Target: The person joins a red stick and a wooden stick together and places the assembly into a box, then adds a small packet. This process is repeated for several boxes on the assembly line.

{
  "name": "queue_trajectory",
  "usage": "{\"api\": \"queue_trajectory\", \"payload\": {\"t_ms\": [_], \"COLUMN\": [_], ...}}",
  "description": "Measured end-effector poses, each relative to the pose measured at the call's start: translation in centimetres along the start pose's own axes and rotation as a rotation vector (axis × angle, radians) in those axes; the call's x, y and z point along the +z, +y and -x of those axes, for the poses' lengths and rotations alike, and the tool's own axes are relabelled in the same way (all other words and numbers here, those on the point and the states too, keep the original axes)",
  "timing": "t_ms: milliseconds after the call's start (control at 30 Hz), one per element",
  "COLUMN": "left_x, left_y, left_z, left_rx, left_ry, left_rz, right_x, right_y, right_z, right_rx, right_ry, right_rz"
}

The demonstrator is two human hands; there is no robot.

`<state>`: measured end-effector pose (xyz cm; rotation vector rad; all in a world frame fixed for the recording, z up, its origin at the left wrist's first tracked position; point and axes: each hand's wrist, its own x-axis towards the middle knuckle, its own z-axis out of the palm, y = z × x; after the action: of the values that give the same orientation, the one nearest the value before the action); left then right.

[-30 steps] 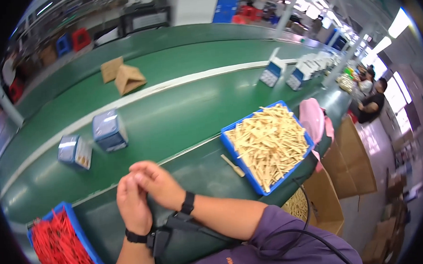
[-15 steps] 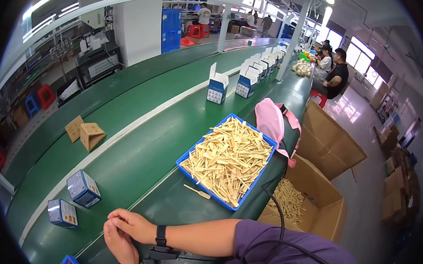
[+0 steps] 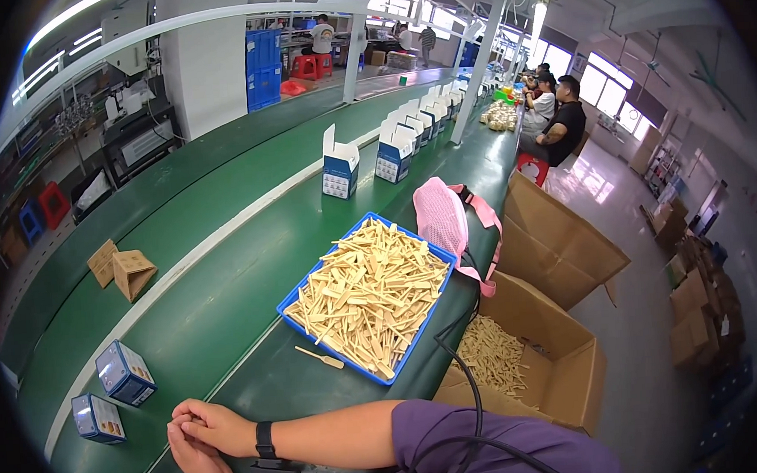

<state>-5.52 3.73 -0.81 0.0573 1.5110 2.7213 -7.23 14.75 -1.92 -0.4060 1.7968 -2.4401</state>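
Note:
My right hand (image 3: 220, 428) rests against my left hand (image 3: 198, 462) at the lower left, over the near edge of the green belt. The fingers of both are curled and pressed together, and no object shows in them. Black straps circle both wrists. Nearest to them are two closed blue-and-white boxes (image 3: 125, 373) at the left. A blue tray (image 3: 290, 321) heaped with small flat wooden sticks (image 3: 373, 292), wide at one end, lies to the right and beyond. One loose stick (image 3: 320, 357) lies beside the tray's near corner.
Open blue-and-white boxes (image 3: 339, 174) stand in a row along the belt (image 3: 252, 269). Folded brown cardboard (image 3: 132, 271) lies at the left. A pink mesh bag (image 3: 440, 220) sits behind the tray. At right stands a big carton (image 3: 565, 372) holding more sticks. Co-workers (image 3: 563, 124) sit farther along.
The view has swung to the right, so the tray, boxes and belt sit farther left. The blue bin at the lower left has mostly slipped out of view. My hands stay together.

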Motion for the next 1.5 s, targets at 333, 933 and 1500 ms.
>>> {"api": "queue_trajectory", "payload": {"t_ms": [333, 933, 1500], "left_x": [0.0, 0.1, 0.4], "left_y": [-0.3, -0.4, -0.3], "left_z": [0.1, -0.1, -0.2], "left_rx": [0.072, 0.058, 0.057], "left_ry": [-0.016, 0.011, -0.005], "left_rz": [-0.081, -0.081, -0.074], "right_x": [-0.1, -0.2, -0.2], "right_y": [-0.2, -0.2, -1.3], "right_z": [0.1, 0.0, 0.0], "right_rx": [0.024, 0.021, 0.004], "right_ry": [-0.004, 0.021, 0.036], "right_rz": [0.022, 0.063, 0.080]}}
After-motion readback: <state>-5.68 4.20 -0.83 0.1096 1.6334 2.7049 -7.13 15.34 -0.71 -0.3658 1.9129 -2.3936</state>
